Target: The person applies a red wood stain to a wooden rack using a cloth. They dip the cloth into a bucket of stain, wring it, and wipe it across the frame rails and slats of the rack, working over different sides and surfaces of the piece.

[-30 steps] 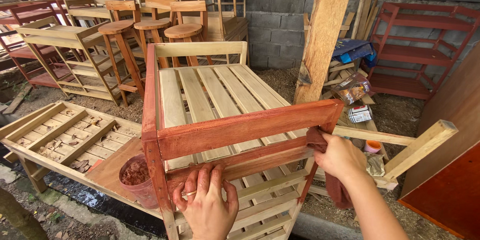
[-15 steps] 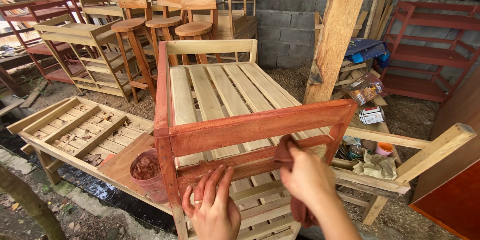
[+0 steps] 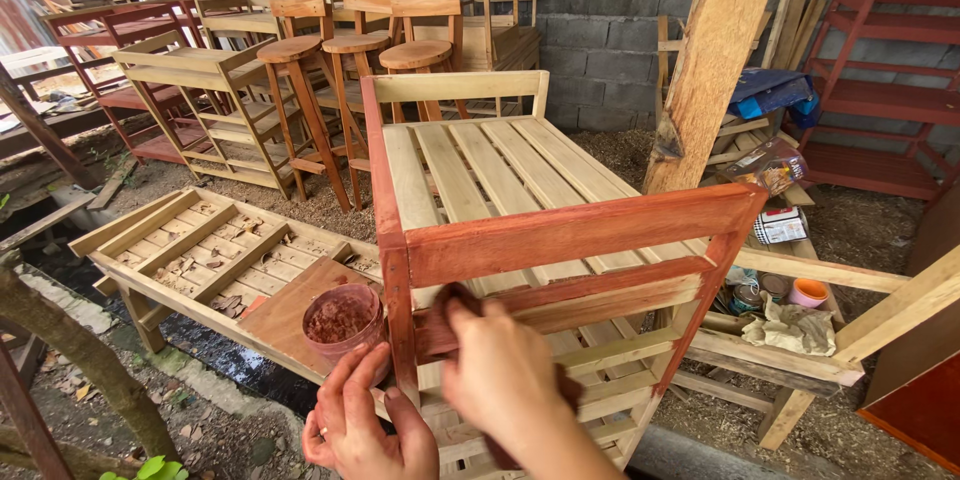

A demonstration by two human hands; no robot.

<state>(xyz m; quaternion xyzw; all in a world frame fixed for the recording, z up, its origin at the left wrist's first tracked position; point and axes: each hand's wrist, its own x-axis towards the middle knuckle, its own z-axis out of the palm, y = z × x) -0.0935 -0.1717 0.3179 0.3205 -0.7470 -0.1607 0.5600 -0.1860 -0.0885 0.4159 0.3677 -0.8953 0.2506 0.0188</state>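
We've got our right hand (image 3: 500,375) clenched around a dark stain-soaked rag (image 3: 455,302), pressing it against the second rail of the slatted wooden frame (image 3: 560,235), right by its left post. That frame is reddish-brown on the near rails and posts, while the slats further back are bare pale wood. Our left hand (image 3: 360,420) is wrapped loosely around the bottom of the left post, fingers spread, not gripping hard as far as we can see.

Just left of the post sits a small round reddish plastic tub (image 3: 342,320), holding what looks like red-brown stain, crusty on top. It rests on a stained flat board on the low slatted unfinished tabletop (image 3: 190,250), which has dry leaves scattered between its slats.

Over on the right, a small orange cup (image 3: 808,292) and a dull metal tin (image 3: 745,295) sit near a crumpled beige cloth (image 3: 795,328); can't tell what's inside either. Three round-topped wooden stools (image 3: 350,45) stand behind.
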